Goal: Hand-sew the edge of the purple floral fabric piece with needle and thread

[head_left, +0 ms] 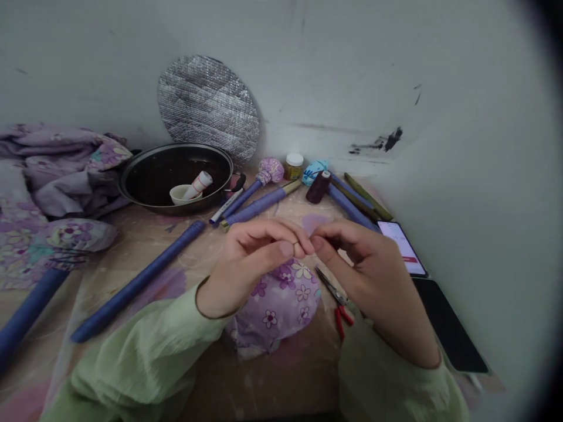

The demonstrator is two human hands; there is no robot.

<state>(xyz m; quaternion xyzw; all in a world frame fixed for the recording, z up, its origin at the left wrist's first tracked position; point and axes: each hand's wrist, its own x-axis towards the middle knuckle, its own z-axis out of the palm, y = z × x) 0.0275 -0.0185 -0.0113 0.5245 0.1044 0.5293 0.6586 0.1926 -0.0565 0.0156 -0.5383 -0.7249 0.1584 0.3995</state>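
My left hand [259, 258] is pinched closed, its thumb against the fingers, over a purple floral cloth bundle [281, 310]. A thin band or thread, too small to make out well, shows at its thumb tip. My right hand [365, 264] is also pinched, its fingertips meeting those of my left hand; whatever it holds is too small to see. Just below my right hand lie red-handled scissors or pliers [338, 300], with the tips toward the hands. The upper part of the floral bundle is hidden behind my left fingers.
A black pan [132, 184] holds a white cup [178, 194] and a roll. Blue wrapped sticks [145, 275], a dark thread spool [318, 187], a lidded jar [294, 166] and floral cloth [65, 181] surround the hands. A lit phone [401, 246] lies right; a silver round mat [209, 105] leans on the wall.
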